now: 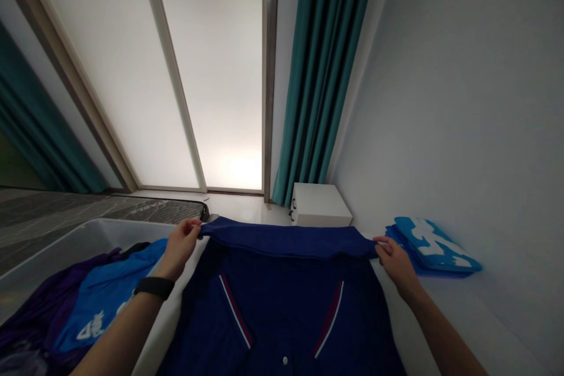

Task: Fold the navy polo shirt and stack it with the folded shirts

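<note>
A navy blue shirt [282, 299] with red and white striped trim and a white button lies spread in front of me, its lower part cut off by the frame's edge. Its far edge is a lighter blue band, stretched out sideways between my hands. My left hand [180, 244], with a black band on the wrist, pinches the left corner of this band. At the right corner, my right hand [395, 261] pinches the cloth between thumb and fingers.
To the left stands a translucent plastic bin [106, 226] holding blue and purple clothes [106, 288]. Folded blue garments [434, 247] are stacked at right by the wall. Beyond are a small white cabinet [321, 202], a teal curtain [328, 70] and frosted sliding doors [220, 82].
</note>
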`<state>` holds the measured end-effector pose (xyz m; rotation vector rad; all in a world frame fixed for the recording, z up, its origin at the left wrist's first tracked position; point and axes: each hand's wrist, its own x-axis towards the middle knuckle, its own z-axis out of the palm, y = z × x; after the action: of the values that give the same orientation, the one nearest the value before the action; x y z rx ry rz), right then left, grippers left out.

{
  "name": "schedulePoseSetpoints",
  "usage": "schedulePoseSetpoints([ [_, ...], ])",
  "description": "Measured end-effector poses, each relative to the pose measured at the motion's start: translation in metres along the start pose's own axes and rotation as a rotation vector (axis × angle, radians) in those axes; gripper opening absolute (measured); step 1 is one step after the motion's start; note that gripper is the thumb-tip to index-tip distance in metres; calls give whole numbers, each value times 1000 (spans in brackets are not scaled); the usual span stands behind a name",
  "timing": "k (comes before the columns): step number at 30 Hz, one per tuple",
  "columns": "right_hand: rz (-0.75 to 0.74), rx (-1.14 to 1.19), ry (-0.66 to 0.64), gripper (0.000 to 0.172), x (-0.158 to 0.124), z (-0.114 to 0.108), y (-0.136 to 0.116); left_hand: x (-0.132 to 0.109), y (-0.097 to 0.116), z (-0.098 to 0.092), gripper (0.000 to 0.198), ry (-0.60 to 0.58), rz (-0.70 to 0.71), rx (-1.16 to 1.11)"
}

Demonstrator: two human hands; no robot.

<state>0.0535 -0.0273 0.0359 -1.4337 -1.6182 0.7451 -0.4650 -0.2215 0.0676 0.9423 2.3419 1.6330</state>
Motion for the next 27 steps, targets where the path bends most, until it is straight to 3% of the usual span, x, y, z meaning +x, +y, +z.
schedulePoseSetpoints([
  [3, -4, -206, -57, 31, -21, 1, 20, -19, -20, -7, 21, -201, -20, 174],
  [8, 8, -360, -57, 33, -34, 3, 39, -36, -47, -14, 24, -195, -12, 464],
  [17, 1, -371, -35, 39, -39, 5, 44, -37, -38, -11, 32, -182, -33, 536],
  [23, -31, -431, -36, 35, -37, 7, 53, -41, -35, -11, 24, -156, -7, 546],
  [27, -2, -335, -69, 32, -30, 5, 40, -37, -32, -8, 19, -137, -52, 403],
])
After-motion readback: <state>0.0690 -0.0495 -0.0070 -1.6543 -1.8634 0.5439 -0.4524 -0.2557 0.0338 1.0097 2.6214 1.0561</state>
